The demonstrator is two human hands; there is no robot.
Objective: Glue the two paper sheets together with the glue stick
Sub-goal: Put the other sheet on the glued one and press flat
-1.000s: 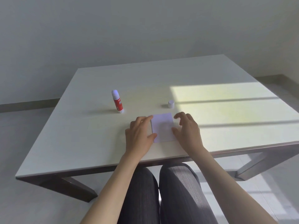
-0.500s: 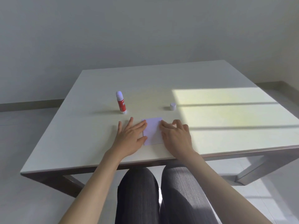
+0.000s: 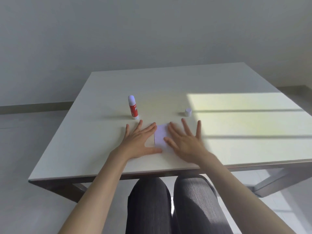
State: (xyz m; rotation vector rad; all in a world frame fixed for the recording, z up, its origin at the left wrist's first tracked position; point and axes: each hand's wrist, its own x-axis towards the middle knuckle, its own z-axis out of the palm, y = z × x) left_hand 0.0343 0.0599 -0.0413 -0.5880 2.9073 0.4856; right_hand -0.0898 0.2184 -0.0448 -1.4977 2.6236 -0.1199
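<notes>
A small white paper (image 3: 160, 135) lies flat near the table's front edge; whether it is one sheet or two stacked I cannot tell. My left hand (image 3: 140, 141) lies flat with fingers spread on the paper's left side, thumb at its lower edge. My right hand (image 3: 185, 141), blurred, lies flat with spread fingers over the paper's right part. The red glue stick (image 3: 133, 108) stands upright with its white tip bare, just beyond my left fingers. Its white cap (image 3: 188, 112) sits apart, beyond my right hand.
The white table (image 3: 236, 149) has a sunlit patch on its right half. Its front edge runs just above my knees (image 3: 168, 200). A grey wall stands behind, and pale floor lies on both sides.
Both hands have flattened and spread their fingers, sliding outward over the paper. My head has tilted, shifting the view slightly. Glue stick and cap have not moved.
</notes>
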